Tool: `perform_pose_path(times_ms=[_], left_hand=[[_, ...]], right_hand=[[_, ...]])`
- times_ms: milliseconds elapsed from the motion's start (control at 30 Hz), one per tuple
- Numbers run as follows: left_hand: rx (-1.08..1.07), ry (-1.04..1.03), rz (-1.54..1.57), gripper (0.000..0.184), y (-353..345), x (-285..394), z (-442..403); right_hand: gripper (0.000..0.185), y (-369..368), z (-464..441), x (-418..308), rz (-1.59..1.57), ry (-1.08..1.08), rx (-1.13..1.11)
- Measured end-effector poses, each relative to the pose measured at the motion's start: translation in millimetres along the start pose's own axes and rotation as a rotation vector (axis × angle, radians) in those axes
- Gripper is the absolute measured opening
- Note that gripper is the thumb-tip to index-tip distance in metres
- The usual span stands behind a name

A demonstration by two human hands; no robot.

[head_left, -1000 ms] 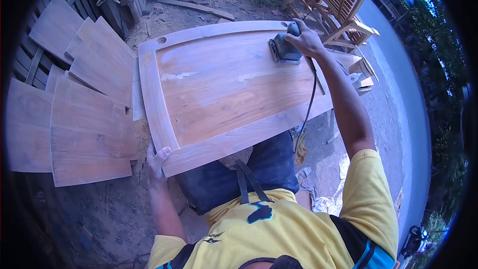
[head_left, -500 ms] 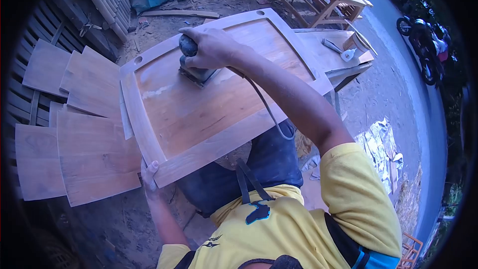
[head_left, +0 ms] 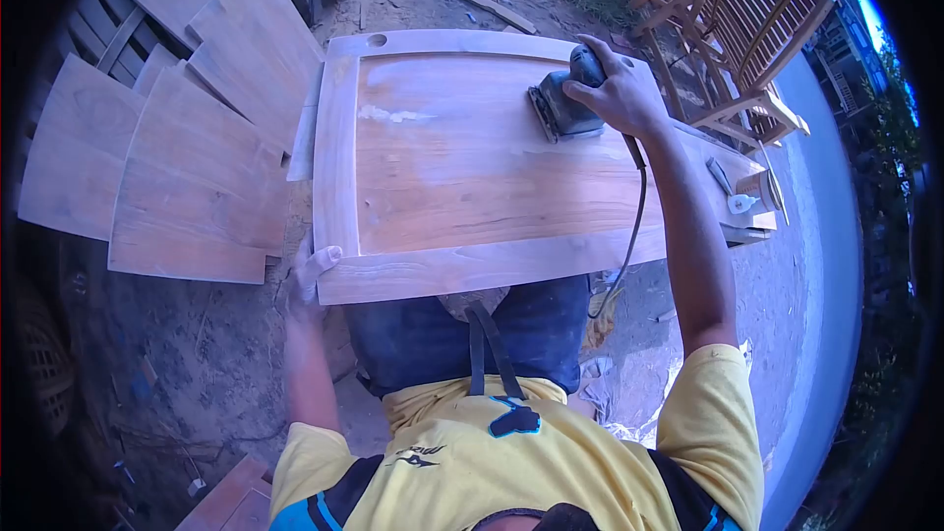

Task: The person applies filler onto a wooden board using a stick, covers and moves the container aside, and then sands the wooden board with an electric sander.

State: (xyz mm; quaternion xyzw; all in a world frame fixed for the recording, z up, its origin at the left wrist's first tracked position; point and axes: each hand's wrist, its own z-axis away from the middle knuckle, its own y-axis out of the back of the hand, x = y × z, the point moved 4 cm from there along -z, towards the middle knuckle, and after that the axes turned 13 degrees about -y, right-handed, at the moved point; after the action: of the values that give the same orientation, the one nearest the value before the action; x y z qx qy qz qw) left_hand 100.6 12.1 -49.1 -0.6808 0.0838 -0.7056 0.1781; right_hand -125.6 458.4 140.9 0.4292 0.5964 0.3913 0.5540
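On one framed panel (head_left: 472, 167), two hands clamp: right, one sander (head_left: 575, 103); left, its corner.

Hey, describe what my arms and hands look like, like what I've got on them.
Both hands, left and right, are bare, without gloves. Short yellow sleeves cover the upper arms, with black panels and bright blue trim toward the shoulders. The forearms are uncovered.

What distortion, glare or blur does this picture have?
In the head view, wide-lens distortion bends the road and black rounds off the corners; a pale bluish sheen washes the upper part of the wooden panel; greenery at right is very dark; the left hand looks slightly hazy.
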Motion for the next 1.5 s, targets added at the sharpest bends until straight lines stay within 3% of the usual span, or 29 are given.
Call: perform_pose_path(times_ms=[167, 233, 300, 400, 567, 767, 1133, 1367, 1500], left_hand=[[-0.021, -0.001, 0.025, 0.085, -14.0, 11.5, 0.0], [-0.086, -0.020, 0.065, 0.089, -20.5, 18.1, -0.1], [-0.076, 0.012, 0.088, 0.091, -17.0, 16.9, 0.0], [-0.146, -0.014, 0.102, 0.090, -17.9, 15.7, -4.9], [-0.169, -0.045, 0.194, 0.092, -18.7, 12.9, -4.2], [-0.179, 0.008, 0.164, 0.089, -19.6, 8.3, -7.1], [-0.181, 0.014, 0.191, 0.091, -17.1, 3.2, -8.7], [-0.159, -0.010, 0.197, 0.093, -17.1, 3.9, -8.0], [-0.161, -0.003, 0.187, 0.095, -17.5, 6.2, -6.0]], right_hand=[[0.094, -43.9, 1.0, -126.5, -0.095, 0.313, -0.087], [0.096, -56.0, 0.9, -173.8, -0.079, 0.338, -0.141], [0.085, -61.9, -0.1, -205.0, -0.061, 0.338, -0.306], [0.082, -59.9, -1.5, -212.5, -0.109, 0.539, -0.407], [0.080, -40.3, -11.1, -201.1, 0.075, 0.442, -0.584], [0.081, -55.0, -20.8, -243.0, 0.093, 0.465, -0.593], [0.086, -70.7, -44.7, -253.3, 0.038, 0.511, -0.661], [0.080, -54.4, -6.6, -237.8, 0.101, 0.603, -0.577], [0.081, -52.9, -23.0, -225.7, 0.081, 0.513, -0.600]])
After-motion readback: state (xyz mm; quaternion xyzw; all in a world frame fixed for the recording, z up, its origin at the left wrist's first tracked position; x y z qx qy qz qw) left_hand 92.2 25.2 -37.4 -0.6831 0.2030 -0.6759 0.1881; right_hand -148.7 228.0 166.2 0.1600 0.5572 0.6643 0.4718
